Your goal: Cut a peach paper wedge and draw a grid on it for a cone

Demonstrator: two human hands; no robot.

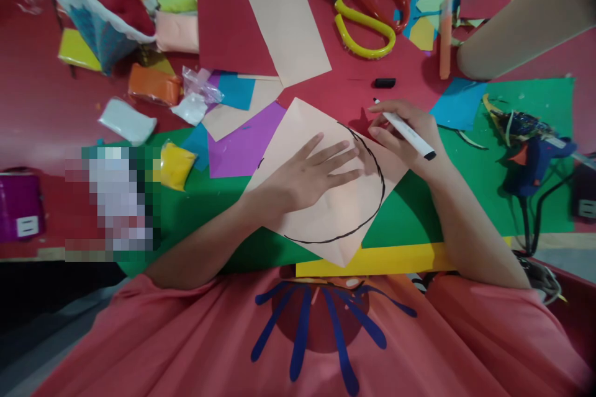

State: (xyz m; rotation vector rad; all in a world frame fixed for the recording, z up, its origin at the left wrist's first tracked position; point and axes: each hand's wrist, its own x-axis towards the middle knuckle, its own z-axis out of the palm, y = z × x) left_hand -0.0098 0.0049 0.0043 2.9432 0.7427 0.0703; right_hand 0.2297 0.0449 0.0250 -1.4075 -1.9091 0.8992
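Observation:
A pale peach sheet of paper [326, 211] lies askew in front of me, with a thick black curve drawn round its right and lower sides. Spread flat on this sheet, my left hand [310, 177] has its fingers apart. My right hand [410, 133] grips a white marker [405, 129] just off the sheet's upper right edge. The marker's black tip is bare and points up and left. Its black cap [385, 82] rests on the red surface a little beyond the tip.
Large scissors [365, 18] with red and yellow handles lie at the back. A blue glue gun [535, 164] with its cable is on the right, near a cardboard tube [526, 25]. Clay packets, including a yellow one [176, 165], are scattered left. Green card [410, 217] lies beneath the sheet.

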